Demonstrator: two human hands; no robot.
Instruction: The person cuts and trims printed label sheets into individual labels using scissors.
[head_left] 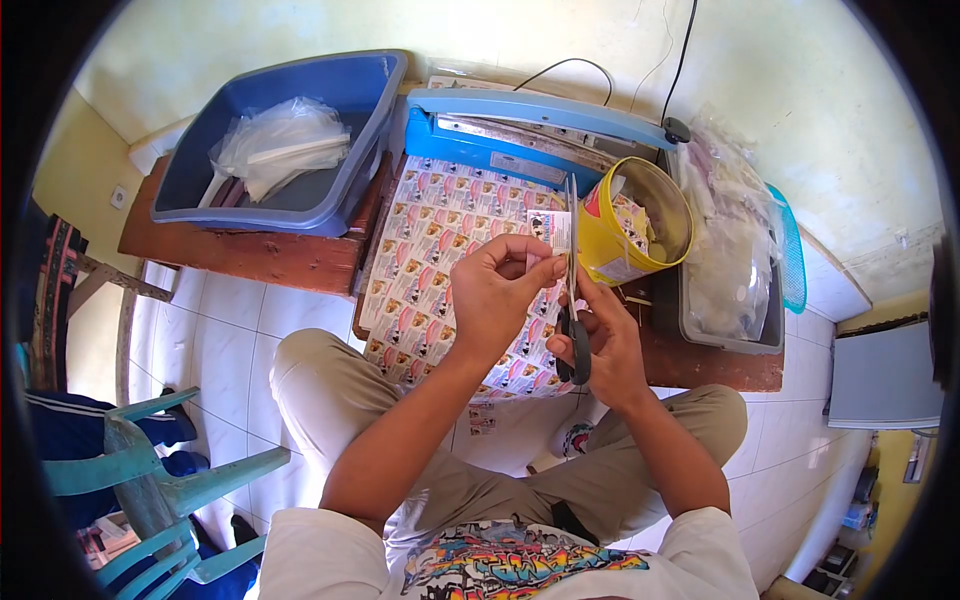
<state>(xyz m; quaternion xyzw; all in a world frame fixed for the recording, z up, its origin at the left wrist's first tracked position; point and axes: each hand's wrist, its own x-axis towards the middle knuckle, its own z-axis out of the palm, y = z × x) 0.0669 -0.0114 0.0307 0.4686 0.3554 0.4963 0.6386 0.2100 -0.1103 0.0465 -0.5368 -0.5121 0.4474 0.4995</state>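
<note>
My left hand (505,290) pinches a small printed label (549,228) by its lower edge. In my right hand (608,345) are black-handled scissors (572,250), blades pointing up along the label's right side. Under both hands lies a large sheet printed with repeated labels (420,240), hanging over the table's front edge. A yellow tub (625,265) with printed pieces inside stands just right of the scissors. Behind the sheet sits a blue sealing machine (490,150) with a long light-blue arm.
A blue bin (290,222) with clear plastic bags is at the left. On the right stands a grey bin (735,343) heaped with plastic bags, beside a turquoise basket (790,250). A green chair (160,480) and part of another person (170,425) are at lower left.
</note>
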